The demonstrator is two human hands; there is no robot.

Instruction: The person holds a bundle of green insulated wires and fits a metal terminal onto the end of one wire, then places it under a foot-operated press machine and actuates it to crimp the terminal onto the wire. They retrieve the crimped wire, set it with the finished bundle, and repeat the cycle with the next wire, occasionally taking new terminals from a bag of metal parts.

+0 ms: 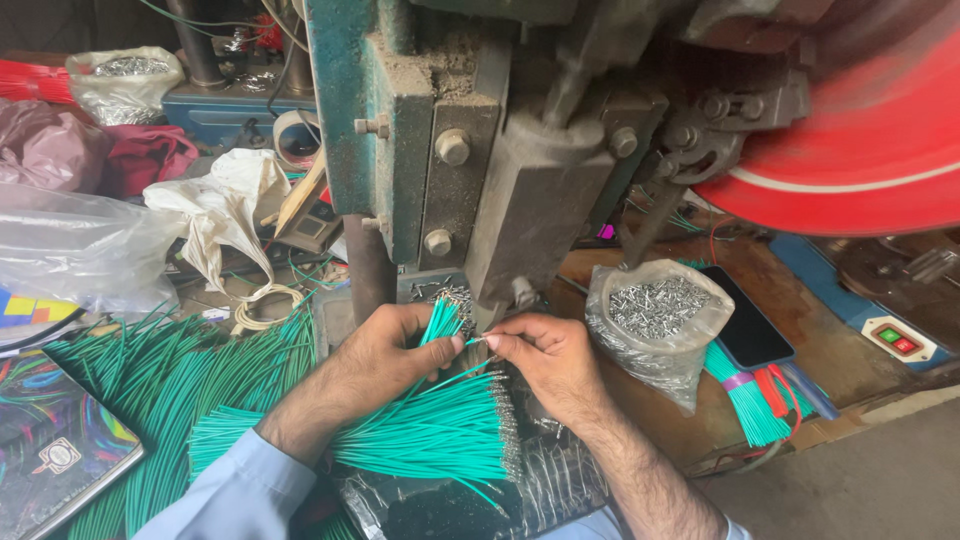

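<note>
From the head camera, the left hand (385, 355) has its grip closed around a small bunch of green wires (442, 322), ends pointing up toward the base of a grimy green press machine (420, 130). The right hand (545, 360) pinches a single green wire (472, 342) narrowly between thumb and fingertips, just beside the left thumb and close under the machine's tooling. Below both hands lies a bundle of green wires with metal tips (440, 435) on a dark plastic sheet. A large heap of loose green wires (170, 385) spreads to the left on the surface. To the right stand a clear bag of small metal terminals (660, 315), a dark phone (745, 320) and a blurred red flywheel (870, 140).
</note>
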